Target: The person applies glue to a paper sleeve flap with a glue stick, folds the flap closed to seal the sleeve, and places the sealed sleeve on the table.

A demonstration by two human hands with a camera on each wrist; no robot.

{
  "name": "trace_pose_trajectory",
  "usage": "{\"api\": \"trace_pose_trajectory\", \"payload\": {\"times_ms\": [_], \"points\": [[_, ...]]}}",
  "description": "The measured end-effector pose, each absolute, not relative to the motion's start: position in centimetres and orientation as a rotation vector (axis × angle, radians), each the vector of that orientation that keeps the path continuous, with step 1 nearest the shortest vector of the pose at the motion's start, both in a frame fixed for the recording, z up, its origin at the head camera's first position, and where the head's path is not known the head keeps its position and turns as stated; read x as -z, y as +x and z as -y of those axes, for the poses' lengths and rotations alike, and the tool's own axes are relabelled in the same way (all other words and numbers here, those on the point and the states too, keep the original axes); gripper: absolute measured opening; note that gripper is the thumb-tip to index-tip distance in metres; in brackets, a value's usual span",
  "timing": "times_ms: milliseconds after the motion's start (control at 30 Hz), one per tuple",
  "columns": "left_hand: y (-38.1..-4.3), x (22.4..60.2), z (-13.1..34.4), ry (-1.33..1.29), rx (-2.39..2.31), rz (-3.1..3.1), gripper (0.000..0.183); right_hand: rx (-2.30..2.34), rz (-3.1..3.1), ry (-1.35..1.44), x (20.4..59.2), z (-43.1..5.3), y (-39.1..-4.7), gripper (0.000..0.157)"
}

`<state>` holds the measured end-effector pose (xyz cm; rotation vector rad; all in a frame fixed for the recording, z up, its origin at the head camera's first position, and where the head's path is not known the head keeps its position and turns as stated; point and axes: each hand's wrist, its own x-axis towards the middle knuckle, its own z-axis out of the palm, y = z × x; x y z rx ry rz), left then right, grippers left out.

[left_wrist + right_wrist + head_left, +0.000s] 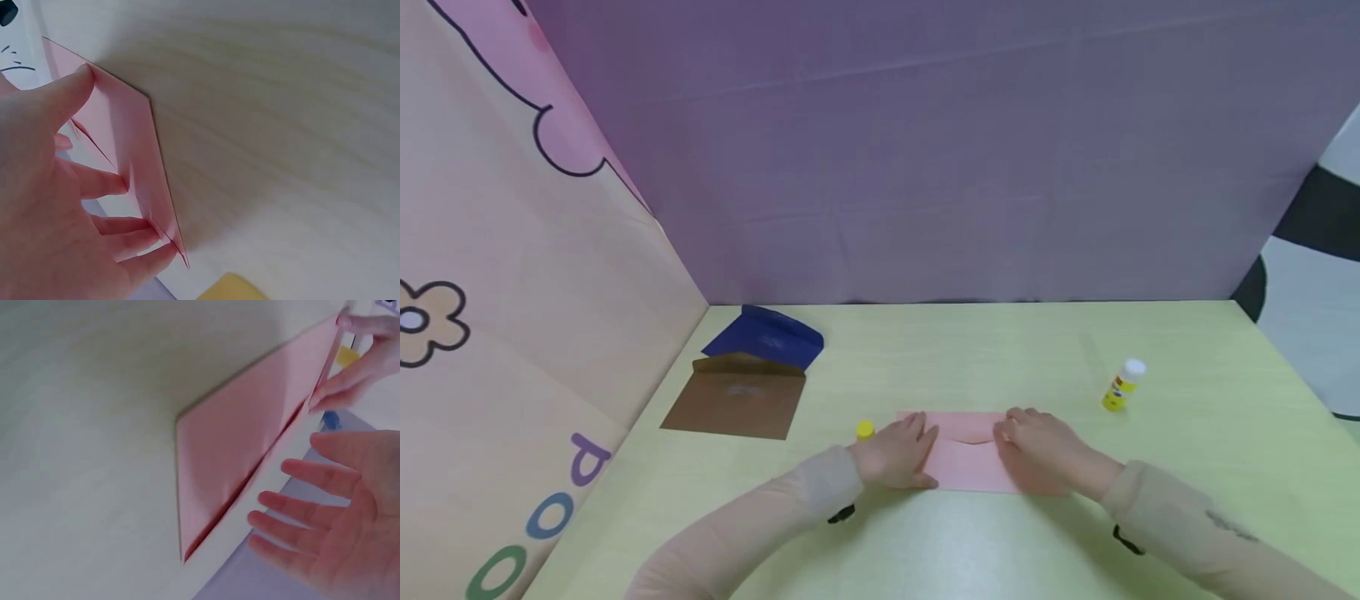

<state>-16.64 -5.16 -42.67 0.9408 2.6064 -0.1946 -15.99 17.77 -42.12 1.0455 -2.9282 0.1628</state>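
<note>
A pink envelope (973, 471) lies on the table in front of me, and its flap leaves a thin gap along the edge in the right wrist view. My left hand (897, 450) rests on the envelope's left end, thumb (78, 84) by the near edge and the other fingers spread toward the flap side. Over the right end is my right hand (1045, 442). Its fingers (319, 506) are extended and spread beside the flap edge in the right wrist view, holding nothing.
A yellow cap (865, 430) shows just behind my left wrist. A yellow glue stick (1123, 385) with a white cap stands at the right. Brown (733, 404) and blue (767, 337) envelopes lie overlapping at the back left. A purple partition (925, 167) borders the table's far edge.
</note>
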Motion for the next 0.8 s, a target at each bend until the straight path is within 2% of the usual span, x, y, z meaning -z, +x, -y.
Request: {"api": "trace_pose_trajectory", "payload": {"times_ms": [133, 267, 800], "points": [[-16.6, 42.7, 5.2, 0.916, 0.188, -2.599, 0.076, -0.305, 2.963, 1.129, 42.8, -16.7, -15.6, 0.037], [-16.6, 42.8, 5.2, 0.912, 0.188, -2.594, 0.075, -0.242, 2.994, 1.240, 43.3, -15.5, -15.4, 0.047], [-16.3, 42.7, 5.2, 0.883, 0.169, -2.587, 0.074, -0.224, 3.226, 1.154, 44.2, -13.2, -15.1, 0.066]]}}
